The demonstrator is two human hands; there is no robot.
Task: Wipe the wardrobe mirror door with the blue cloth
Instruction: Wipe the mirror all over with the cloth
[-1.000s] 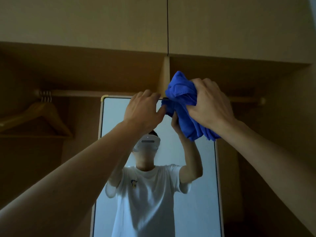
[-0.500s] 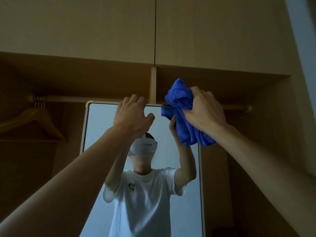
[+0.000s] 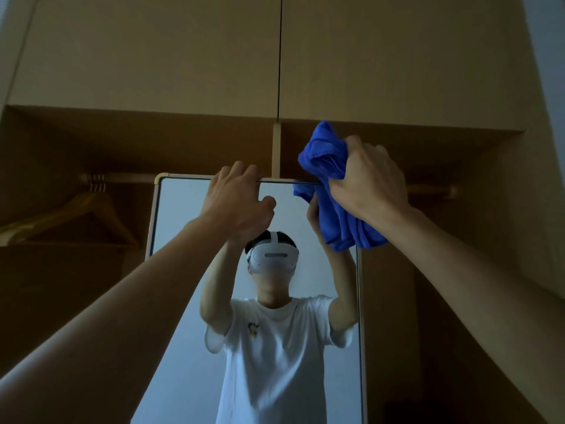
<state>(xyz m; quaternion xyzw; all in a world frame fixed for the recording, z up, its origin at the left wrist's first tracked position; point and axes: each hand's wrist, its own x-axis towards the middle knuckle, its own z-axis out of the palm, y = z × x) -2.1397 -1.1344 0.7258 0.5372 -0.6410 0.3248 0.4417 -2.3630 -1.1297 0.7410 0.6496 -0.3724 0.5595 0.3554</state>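
The tall wardrobe mirror door [image 3: 180, 228] stands in front of me with a pale frame and rounded top corners. My left hand [image 3: 238, 203] grips its top edge, fingers hooked over the rim. My right hand [image 3: 367, 182] holds the bunched blue cloth [image 3: 327, 166] against the mirror's top right corner; folds of cloth hang below my palm and hide that corner. The mirror reflects a person in a white T-shirt with both arms raised.
Open wooden wardrobe behind the mirror, with a hanging rail [image 3: 122, 178] and a wooden hanger [image 3: 88, 209] at the left. Closed upper cabinet doors [image 3: 183, 56] span the top. A vertical divider [image 3: 276, 148] rises just above the mirror's top edge.
My left hand let go of the cloth and moved left to grip the mirror's top edge. The right hand kept the cloth at the top right corner. My view shifted, showing more mirror.
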